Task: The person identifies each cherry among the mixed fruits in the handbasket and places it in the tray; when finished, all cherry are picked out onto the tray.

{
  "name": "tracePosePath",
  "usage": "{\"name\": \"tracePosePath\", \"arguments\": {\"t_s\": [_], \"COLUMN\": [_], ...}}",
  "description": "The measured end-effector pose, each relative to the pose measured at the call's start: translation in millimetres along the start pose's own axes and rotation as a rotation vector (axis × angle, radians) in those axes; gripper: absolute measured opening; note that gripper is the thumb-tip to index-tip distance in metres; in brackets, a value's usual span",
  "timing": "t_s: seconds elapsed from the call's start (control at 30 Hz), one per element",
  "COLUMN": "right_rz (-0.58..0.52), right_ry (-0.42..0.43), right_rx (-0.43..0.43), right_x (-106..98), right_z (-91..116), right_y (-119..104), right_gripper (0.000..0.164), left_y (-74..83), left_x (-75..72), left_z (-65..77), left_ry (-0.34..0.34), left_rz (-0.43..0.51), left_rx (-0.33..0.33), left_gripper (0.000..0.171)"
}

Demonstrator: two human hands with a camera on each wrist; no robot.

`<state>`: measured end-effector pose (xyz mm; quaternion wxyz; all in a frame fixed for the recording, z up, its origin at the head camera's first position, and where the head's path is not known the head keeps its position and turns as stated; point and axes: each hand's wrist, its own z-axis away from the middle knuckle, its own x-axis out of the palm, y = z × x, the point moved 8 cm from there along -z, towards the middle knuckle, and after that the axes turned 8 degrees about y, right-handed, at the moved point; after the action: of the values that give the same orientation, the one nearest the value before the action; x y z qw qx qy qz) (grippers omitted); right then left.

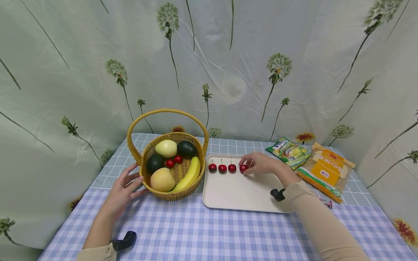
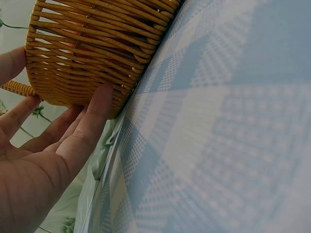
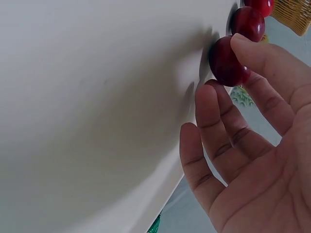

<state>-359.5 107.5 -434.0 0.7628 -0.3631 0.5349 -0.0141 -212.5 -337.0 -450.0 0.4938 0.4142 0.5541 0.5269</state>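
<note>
Checked tablecloth (image 1: 183, 232) stretches wide across the front, and on it stands a yellow wicker basket (image 1: 173, 196) holding fruit (image 1: 162, 180), just beside the left edge of a cream tray (image 1: 241, 194), hardly any room there! An orange-labelled food bag (image 1: 326, 170) lies near the tray's right edge. Here's the left hand (image 1: 125, 185), fingers spread and nearly straight, touching the basket's side. And the right hand (image 1: 259, 163), thumb and forefinger pinching the rightmost cherry (image 1: 243, 168) near the far rim, other fingers loose! Three other cherries (image 1: 222, 168) line up leftward, tray floor spreading broadly before them.
</note>
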Motion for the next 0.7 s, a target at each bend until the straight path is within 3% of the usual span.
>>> {"name": "tracePosePath", "arguments": {"t_s": [0.7], "right_rz": [-0.008], "right_ry": [-0.030], "right_rx": [-0.005], "right_x": [2.0], "right_z": [1.7], "right_y": [2.1], "right_gripper": [0.030], "left_y": [-1.5], "left_x": [0.0], "left_z": [-0.7], "left_ry": [-0.004], "left_rz": [-0.004], "left_rx": [0.001], "left_gripper": [0.074]}}
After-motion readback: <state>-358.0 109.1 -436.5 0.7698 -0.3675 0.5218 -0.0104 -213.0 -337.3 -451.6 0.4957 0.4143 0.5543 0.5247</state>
